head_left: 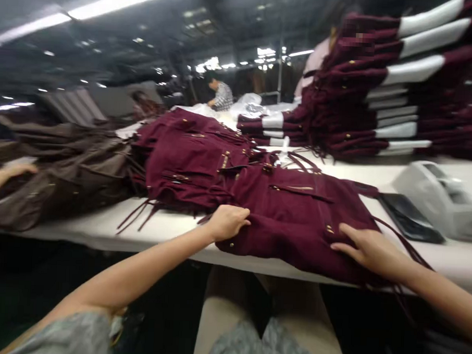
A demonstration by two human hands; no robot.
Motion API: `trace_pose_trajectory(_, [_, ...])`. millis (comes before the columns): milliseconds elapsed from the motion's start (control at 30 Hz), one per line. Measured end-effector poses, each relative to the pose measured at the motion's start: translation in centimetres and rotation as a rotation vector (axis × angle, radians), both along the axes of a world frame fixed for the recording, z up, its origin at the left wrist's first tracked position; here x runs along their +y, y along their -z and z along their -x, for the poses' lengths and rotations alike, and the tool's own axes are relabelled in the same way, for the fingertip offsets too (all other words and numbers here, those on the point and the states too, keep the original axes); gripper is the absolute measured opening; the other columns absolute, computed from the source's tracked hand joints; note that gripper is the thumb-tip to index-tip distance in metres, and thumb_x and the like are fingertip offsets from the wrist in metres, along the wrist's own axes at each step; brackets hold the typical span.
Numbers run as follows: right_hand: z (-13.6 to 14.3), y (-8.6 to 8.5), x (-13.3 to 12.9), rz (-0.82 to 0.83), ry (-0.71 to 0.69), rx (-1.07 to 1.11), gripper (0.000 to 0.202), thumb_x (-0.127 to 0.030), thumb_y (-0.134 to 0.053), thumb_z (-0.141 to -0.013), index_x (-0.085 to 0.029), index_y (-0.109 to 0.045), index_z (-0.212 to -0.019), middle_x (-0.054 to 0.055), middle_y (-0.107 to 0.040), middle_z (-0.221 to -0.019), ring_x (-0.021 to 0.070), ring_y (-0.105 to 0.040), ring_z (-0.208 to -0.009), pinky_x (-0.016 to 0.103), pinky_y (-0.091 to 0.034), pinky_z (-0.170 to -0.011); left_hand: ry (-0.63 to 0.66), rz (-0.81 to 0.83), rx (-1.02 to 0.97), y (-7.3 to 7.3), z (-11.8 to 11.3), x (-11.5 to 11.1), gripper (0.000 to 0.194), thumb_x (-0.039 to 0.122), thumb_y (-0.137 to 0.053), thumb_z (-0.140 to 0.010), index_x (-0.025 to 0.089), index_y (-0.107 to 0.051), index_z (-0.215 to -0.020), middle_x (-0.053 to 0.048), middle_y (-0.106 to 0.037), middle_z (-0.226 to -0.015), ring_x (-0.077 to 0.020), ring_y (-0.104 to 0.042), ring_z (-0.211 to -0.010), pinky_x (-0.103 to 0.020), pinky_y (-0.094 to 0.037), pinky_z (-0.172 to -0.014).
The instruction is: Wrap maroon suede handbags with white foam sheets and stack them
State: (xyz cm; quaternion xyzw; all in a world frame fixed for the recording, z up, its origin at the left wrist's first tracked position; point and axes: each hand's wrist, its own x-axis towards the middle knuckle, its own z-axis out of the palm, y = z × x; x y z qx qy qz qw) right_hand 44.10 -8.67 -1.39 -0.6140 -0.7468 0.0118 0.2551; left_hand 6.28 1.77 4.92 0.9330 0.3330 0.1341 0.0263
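Observation:
A maroon jacket (292,221) with gold zippers and snaps lies spread across the table edge before me. My left hand (229,222) is closed on the jacket's near left part, its fingers curled into the cloth. Over at the jacket's right side, my right hand (364,248) rests on the fabric with thumb and forefinger apart; its other fingers are partly hidden. Loose maroon cords hang down beside the right wrist. A heap of more maroon jackets (194,149) touches this one on its far left.
Brown garments (83,165) lie to the left, with another person's hand (15,172) on them. Folded maroon jackets with white bands (349,93) are stacked at the back right. A black phone (410,218) and a grey tape dispenser (442,199) sit on the white table (140,230).

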Motion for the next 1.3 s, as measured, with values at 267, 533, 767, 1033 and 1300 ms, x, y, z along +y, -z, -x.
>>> trace_pose_trajectory(267, [0.6, -1.4, -3.0, 0.219, 0.090, -0.249, 0.035, -0.050, -0.060, -0.089, -0.022, -0.057, -0.108, 0.007, -0.071, -0.084, 0.0263, -0.068, -0.074, 0.030, -0.040, -0.062, 0.058, -0.111, -0.009, 1.5, -0.4, 0.9, 0.032, 0.045, -0.050, -0.093, 0.019, -0.061, -0.077, -0.010, -0.063, -0.081, -0.0261, -0.057, -0.084, -0.039, -0.037, -0.087])
trace_pose_trajectory(533, [2.3, -3.9, -2.4, 0.315, -0.062, -0.248, 0.062, -0.067, -0.067, -0.077, -0.022, -0.063, -0.120, 0.009, -0.066, -0.111, 0.0286, -0.063, -0.101, 0.033, -0.044, -0.080, -0.017, 0.225, 0.162, -0.1, -3.2, -0.1, 0.048, 0.063, -0.061, -0.078, 0.025, -0.065, -0.107, -0.006, -0.069, -0.108, -0.0281, -0.064, -0.096, -0.032, -0.042, -0.077])
trace_pose_trajectory(767, [5.1, -4.8, -1.2, 0.420, -0.054, -0.271, 0.044, -0.045, -0.069, -0.085, -0.018, -0.053, -0.115, 0.007, -0.068, -0.103, 0.0251, -0.065, -0.089, 0.029, -0.039, -0.066, -0.131, 0.237, 0.439, -0.3, -6.1, 1.1, 0.035, 0.057, -0.058, -0.082, 0.024, -0.064, -0.092, -0.005, -0.072, -0.084, -0.0275, -0.067, -0.080, -0.029, -0.035, -0.058])
trace_pose_trajectory(1033, [3.7, -0.8, -1.7, -0.094, -0.320, -0.495, 0.021, -0.020, -0.044, -0.098, -0.021, -0.055, -0.079, 0.001, -0.061, -0.073, 0.0144, -0.054, -0.067, 0.030, -0.032, -0.062, 0.498, -0.568, -0.076, 4.6, -2.7, 0.1, 0.009, 0.013, -0.066, -0.082, 0.019, -0.059, -0.084, 0.002, -0.065, -0.068, -0.0147, -0.053, -0.059, -0.029, -0.036, -0.058])
trace_pose_trajectory(1300, [2.9, 2.6, -6.2, -0.428, -0.198, -0.502, 0.019, -0.009, -0.054, -0.091, -0.024, -0.065, -0.091, 0.001, -0.071, -0.099, 0.0152, -0.063, -0.093, 0.029, -0.046, -0.078, 0.482, -0.716, -0.110, 7.0, -0.4, -3.8, 0.025, 0.003, -0.077, -0.070, 0.014, -0.067, -0.090, 0.000, -0.066, -0.069, -0.0137, -0.057, -0.061, -0.028, -0.042, -0.061])
